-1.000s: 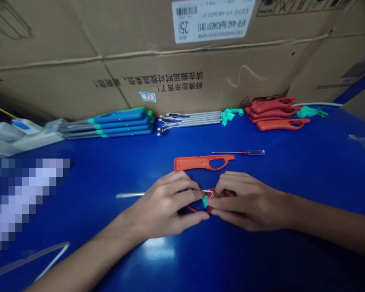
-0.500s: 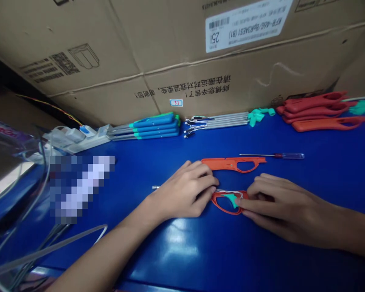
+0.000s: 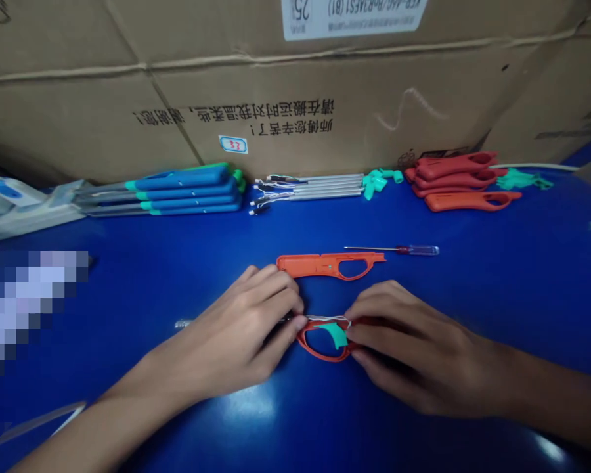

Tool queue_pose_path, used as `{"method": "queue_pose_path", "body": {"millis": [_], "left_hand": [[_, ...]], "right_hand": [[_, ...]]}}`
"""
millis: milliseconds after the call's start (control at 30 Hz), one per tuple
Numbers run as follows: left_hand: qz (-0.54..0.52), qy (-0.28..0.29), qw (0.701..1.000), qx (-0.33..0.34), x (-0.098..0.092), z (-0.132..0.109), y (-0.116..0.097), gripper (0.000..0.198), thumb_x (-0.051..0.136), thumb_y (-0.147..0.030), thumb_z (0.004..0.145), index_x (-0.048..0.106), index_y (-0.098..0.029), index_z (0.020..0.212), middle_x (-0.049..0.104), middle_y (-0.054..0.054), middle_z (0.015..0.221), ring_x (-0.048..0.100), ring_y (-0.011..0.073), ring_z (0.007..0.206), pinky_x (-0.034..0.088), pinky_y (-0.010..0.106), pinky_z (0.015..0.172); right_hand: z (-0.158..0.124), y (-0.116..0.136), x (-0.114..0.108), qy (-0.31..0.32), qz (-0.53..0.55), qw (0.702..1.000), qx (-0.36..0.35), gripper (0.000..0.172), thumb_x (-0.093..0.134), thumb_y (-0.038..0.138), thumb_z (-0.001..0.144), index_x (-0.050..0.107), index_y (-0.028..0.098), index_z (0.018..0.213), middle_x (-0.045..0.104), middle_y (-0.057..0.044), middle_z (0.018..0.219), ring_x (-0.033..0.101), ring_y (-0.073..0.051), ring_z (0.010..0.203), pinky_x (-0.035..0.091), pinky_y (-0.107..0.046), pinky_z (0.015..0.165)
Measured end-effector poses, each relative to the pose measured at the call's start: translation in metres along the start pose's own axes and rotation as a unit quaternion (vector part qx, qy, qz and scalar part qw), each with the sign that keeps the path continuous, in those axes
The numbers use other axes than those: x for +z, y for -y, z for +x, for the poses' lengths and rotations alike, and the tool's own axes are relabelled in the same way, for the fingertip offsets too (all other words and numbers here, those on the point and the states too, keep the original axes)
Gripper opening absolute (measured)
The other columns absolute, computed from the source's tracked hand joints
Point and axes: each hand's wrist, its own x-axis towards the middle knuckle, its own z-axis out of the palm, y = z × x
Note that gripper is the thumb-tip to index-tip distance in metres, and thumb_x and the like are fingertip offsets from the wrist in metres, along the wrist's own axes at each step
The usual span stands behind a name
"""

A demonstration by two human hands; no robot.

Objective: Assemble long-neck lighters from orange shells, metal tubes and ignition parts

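Here we pinch a red plastic handle shell [image 3: 324, 359] with our right hand [image 3: 418, 349], the shell resting on a blue workbench [image 3: 517, 276]. Our left hand [image 3: 231, 332] clasps a thin metal rod [image 3: 183, 323] leading to the shell.

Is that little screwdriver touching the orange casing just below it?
Apart: the head view shows the screwdriver lying just beyond the orange casing, with a thin strip of blue table between them.

Two hands [image 3: 231, 335] [image 3: 418, 348], six orange casings [image 3: 325, 265], four blue casings [image 3: 187, 190], one screwdriver [image 3: 398, 249]
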Motion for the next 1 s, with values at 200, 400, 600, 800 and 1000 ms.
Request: {"method": "queue_pose_path", "body": {"millis": [200,400,600,800,1000], "left_hand": [[0.024,-0.01,0.999,0.02,0.0021,-0.0012,0.0017,0.013,0.044,-0.023,0.1,0.054,-0.02,0.092,0.058,0.001,0.092,0.054,0.0189,0.089,0.038,0.043,0.09],[0.056,-0.011,0.998,0.039,0.0011,-0.0017,0.0004,0.014,0.041,-0.022,0.101,0.052,-0.019,0.091,0.058,0.001,0.089,0.053,0.019,0.085,0.038,0.043,0.089],[0.06,-0.023,0.995,0.07,0.002,-0.0027,0.0001,0.013,0.045,-0.018,0.098,0.056,-0.018,0.09,0.059,0.003,0.089,0.053,0.019,0.084,0.039,0.04,0.085],[0.058,-0.045,0.993,0.095,0.0056,-0.0024,-0.0002,0.012,0.049,-0.018,0.097,0.06,-0.018,0.104,0.062,0.005,0.096,0.056,0.02,0.09,0.04,0.038,0.084],[0.044,-0.049,0.992,0.104,0.0081,-0.0018,-0.0013,0.011,0.051,-0.016,0.097,0.061,-0.019,0.103,0.063,0.005,0.095,0.055,0.0187,0.088,0.041,0.037,0.083]], "right_hand": [[0.0027,-0.0001,0.0014,0.014,0.008,0.998,0.063,0.025,0.059,0.014,0.092,0.058,0.011,0.117,0.066,-0.012,0.107,0.058,-0.022,0.099,0.051,-0.039,0.089],[0.0026,0.0003,0.0027,0.017,-0.034,0.998,0.054,0.027,0.056,0.016,0.094,0.057,0.009,0.12,0.065,-0.014,0.107,0.057,-0.023,0.1,0.051,-0.042,0.09],[0.0038,0.0,-0.0005,0.043,-0.029,0.997,0.049,0.022,0.053,0.017,0.096,0.061,0.01,0.115,0.063,-0.013,0.105,0.056,-0.022,0.096,0.049,-0.041,0.086],[0.004,-0.0008,-0.0004,0.045,-0.022,0.997,0.056,0.024,0.054,0.016,0.095,0.058,0.009,0.118,0.063,-0.013,0.106,0.056,-0.023,0.099,0.048,-0.042,0.088],[0.0047,-0.0003,-0.0005,0.047,0.01,0.996,0.074,0.019,0.055,0.015,0.094,0.058,0.011,0.112,0.065,-0.011,0.105,0.056,-0.022,0.097,0.047,-0.04,0.088]]}}
